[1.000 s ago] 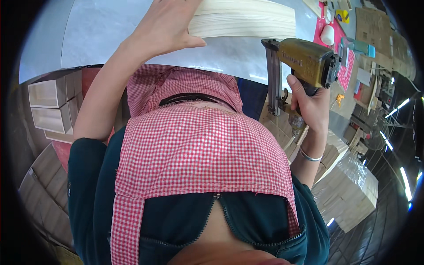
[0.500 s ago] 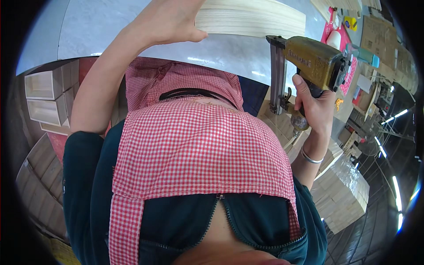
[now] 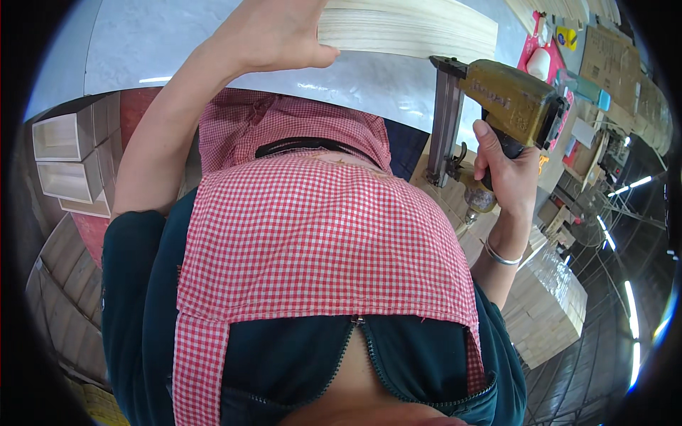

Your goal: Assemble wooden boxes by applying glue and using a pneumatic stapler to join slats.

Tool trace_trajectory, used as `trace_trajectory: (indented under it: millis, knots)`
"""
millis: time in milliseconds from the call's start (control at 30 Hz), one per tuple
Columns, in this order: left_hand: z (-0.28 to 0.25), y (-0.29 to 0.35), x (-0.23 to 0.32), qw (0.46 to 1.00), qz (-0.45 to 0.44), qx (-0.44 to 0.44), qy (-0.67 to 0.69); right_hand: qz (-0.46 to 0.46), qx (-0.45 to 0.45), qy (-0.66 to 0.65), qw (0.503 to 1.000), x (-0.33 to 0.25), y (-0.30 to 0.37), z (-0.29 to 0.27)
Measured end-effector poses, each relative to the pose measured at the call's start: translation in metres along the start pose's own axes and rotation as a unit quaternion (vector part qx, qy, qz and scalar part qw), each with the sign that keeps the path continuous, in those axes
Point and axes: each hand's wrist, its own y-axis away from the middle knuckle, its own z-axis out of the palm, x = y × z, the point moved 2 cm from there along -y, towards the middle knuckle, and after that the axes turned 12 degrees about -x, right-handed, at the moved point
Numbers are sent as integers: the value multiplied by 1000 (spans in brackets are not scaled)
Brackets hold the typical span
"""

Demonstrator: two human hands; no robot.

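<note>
My right hand (image 3: 508, 167) is wrapped round the handle of a nail gun (image 3: 508, 96) with a worn yellow-brown body and a dark magazine. The gun's nose points left, by the near right edge of a pale wooden board (image 3: 412, 28); I cannot tell whether they touch. My left hand (image 3: 284, 39) grips the board's left end, its thumb along the near edge. The other fingers are cut off by the top of the picture. Beneath the board is a light grey tabletop (image 3: 362, 82).
Open wooden boxes (image 3: 67, 138) are stacked low at the left. A wrapped stack of wood (image 3: 550, 305) stands at the right. Past the gun are a white bottle (image 3: 540, 64) on a pink cloth and a cardboard box (image 3: 604, 60). More boards (image 3: 554, 8) lie at the top right.
The nail gun and my right hand have shifted very slightly; the view has tilted a little. Both hands keep their hold.
</note>
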Motion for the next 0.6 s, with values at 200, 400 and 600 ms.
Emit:
trace_trajectory:
  millis: [200, 400, 600]
  knots:
    - [1, -3, -8, 999, 22, -10, 33, -34, 26, 23, 999, -8, 4, 10]
    - [3, -3, -24, 997, 52, 0, 60, -91, 56, 5, 994, -17, 9, 15]
    - [2, -2, -25, 990, 90, -26, 103, -48, 20, 25, 998, -30, 20, 29]
